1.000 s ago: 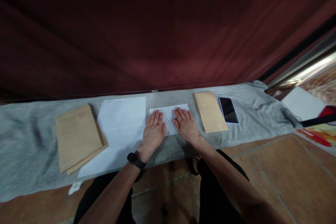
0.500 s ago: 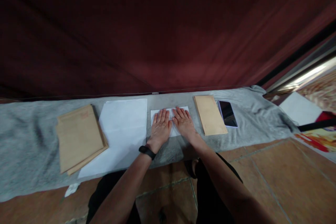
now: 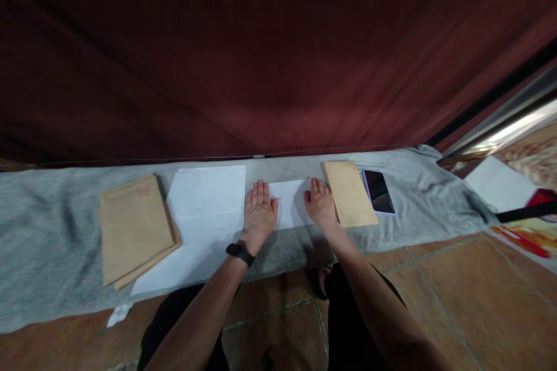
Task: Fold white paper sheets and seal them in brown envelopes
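A small folded white paper (image 3: 289, 203) lies on a grey cloth (image 3: 52, 226) spread over the floor. My left hand (image 3: 259, 214) rests flat on the paper's left end, fingers stretched out, with a black band on the wrist. On the paper's right end my right hand (image 3: 321, 204) lies flat too, fingers extended. Both hands hold nothing. A larger white sheet (image 3: 202, 214) sits just left of my left hand. Right beside my right hand lies a brown envelope (image 3: 349, 192).
A stack of brown envelopes (image 3: 133, 229) lies at the left on the cloth. A dark phone (image 3: 378, 191) sits right of the single envelope. A dark red curtain (image 3: 261, 52) hangs behind. Tiled floor (image 3: 456, 295) is in front; a white sheet (image 3: 498, 182) lies far right.
My hands were side by side at the paper's middle; now they have slid apart, the left toward its left end and the right toward its right end.
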`<state>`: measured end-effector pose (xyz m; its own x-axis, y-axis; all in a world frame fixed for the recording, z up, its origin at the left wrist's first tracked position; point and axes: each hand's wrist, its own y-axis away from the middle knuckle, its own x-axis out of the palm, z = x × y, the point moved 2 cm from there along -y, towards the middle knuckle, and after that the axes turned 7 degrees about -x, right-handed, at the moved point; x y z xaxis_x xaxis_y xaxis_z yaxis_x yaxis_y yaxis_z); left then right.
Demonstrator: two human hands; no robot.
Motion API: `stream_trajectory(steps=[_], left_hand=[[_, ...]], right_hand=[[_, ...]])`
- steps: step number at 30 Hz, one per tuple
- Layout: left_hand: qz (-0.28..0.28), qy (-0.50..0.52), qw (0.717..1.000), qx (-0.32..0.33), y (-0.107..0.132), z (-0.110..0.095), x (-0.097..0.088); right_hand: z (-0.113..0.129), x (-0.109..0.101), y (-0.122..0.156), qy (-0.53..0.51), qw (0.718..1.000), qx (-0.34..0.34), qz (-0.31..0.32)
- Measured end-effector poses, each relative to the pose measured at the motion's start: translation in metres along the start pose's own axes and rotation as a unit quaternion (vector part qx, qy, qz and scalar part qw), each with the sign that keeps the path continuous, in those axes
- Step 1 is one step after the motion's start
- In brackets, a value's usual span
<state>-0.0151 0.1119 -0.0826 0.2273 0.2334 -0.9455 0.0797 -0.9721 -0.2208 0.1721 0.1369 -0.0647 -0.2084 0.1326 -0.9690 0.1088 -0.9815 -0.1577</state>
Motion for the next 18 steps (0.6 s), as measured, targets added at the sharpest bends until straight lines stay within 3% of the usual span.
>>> stream_trajectory(steps=[10,18], left_hand=[[-0.005,0.009,1.0,-0.002,0.001,0.0,-0.001],[-0.006,0.001,1.0,0.001,0.001,-0.001,-0.003]], right_hand=[[-0.008,-0.021,-0.003,-0.06,0.989,0.107,0.081],[-0.021,-0.018,-0.007,-0.121,0.981,0.101,0.113]])
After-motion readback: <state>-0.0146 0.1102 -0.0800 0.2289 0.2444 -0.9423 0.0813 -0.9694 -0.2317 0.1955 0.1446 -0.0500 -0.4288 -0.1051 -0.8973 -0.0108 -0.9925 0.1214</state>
